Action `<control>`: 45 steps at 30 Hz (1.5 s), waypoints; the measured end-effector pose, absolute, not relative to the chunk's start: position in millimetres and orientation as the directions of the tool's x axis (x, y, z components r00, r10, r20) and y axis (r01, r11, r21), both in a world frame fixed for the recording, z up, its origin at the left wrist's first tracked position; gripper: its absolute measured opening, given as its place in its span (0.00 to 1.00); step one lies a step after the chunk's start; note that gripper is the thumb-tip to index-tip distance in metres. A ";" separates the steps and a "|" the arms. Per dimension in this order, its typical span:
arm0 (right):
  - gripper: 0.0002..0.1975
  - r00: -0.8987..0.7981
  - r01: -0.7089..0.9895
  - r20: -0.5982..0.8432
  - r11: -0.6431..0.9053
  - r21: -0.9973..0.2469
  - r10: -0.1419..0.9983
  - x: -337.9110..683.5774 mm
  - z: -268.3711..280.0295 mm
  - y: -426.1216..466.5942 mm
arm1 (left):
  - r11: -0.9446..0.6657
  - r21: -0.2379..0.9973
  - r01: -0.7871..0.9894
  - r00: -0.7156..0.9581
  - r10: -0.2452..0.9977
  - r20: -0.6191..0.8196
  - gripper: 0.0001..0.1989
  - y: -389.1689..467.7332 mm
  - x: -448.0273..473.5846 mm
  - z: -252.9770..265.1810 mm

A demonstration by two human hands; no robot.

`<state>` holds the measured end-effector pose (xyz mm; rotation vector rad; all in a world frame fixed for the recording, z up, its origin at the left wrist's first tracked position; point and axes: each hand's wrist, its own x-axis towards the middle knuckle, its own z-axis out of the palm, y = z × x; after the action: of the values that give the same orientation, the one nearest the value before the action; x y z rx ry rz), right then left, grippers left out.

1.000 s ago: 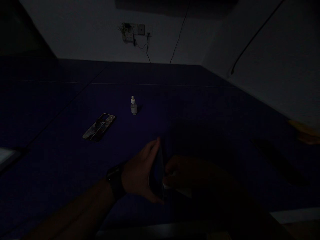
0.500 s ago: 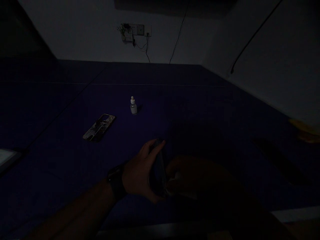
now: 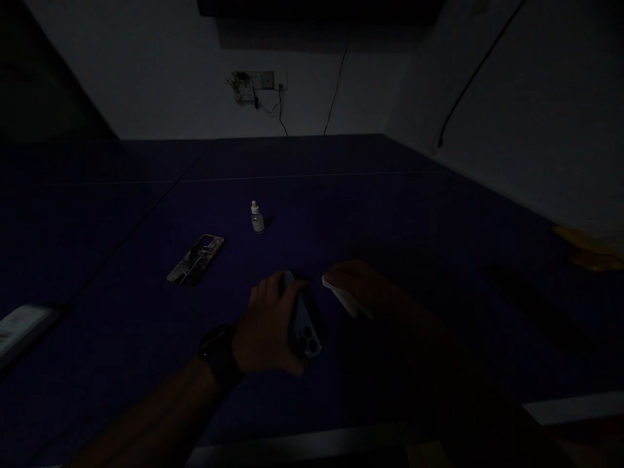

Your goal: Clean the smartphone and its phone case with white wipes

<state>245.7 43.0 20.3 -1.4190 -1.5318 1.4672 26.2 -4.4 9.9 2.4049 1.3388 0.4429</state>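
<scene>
My left hand (image 3: pixel 268 325), with a dark watch on its wrist, is closed around the edges of a smartphone (image 3: pixel 303 318). The phone's back and its camera lenses face up toward me, lenses at the near end. A short gap to the right, my right hand (image 3: pixel 363 286) pinches a folded white cloth (image 3: pixel 346 300), which may be a wipe. Farther off lies a patterned phone case (image 3: pixel 197 260) with a camera cutout. Beyond it stands a small dropper bottle (image 3: pixel 257 221) with a white top, upright. The scene is very dim, so fingertip detail is lost.
A white box-like object (image 3: pixel 26 328) sits at the left edge. On the right are a long dark flat object (image 3: pixel 536 305) and something yellow-orange (image 3: pixel 587 249). Sockets with cables (image 3: pixel 266 81) are on the back wall, behind the dark blue tabletop (image 3: pixel 312 214).
My right hand with the white cloth has come away from the phone, up and outward. The phone has turned in my left hand, so its camera back now shows. The view has tilted up slightly.
</scene>
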 end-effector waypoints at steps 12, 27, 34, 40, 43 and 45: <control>0.20 -0.344 0.445 -0.207 -0.036 -0.895 0.916 245.4 14.6 54.6 | -0.359 0.038 0.933 0.360 0.924 -0.127 0.58 0.9 35.0 15.5; 0.09 -0.498 0.583 -0.134 0.216 -0.783 0.857 256.0 -1.0 59.7 | -0.512 -0.041 0.858 0.512 0.859 -0.026 0.48 9.6 1.8 26.9; 0.06 -0.433 0.656 -0.134 0.210 -0.725 0.891 255.0 -0.1 57.8 | -0.710 0.247 0.659 0.713 0.694 0.094 0.37 32.6 -28.3 1.3; 0.05 -0.433 0.632 -0.180 0.155 -0.760 0.883 247.6 1.1 58.5 | -0.643 0.386 0.662 0.640 0.752 0.156 0.32 26.9 -30.3 -13.0; 0.05 -0.412 0.643 -0.224 0.108 -0.758 0.883 243.5 6.7 58.6 | -0.631 0.413 0.657 0.628 0.761 0.164 0.32 26.2 -30.3 -13.8; 0.04 -0.386 0.670 -0.263 0.072 -0.739 0.884 239.8 11.1 58.2 | -0.626 0.422 0.656 0.621 0.765 0.170 0.32 26.6 -30.3 -13.7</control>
<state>239.8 58.2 11.1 -1.5674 -2.0963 1.2103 -30.3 26.6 -13.7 2.5286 1.1445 0.4821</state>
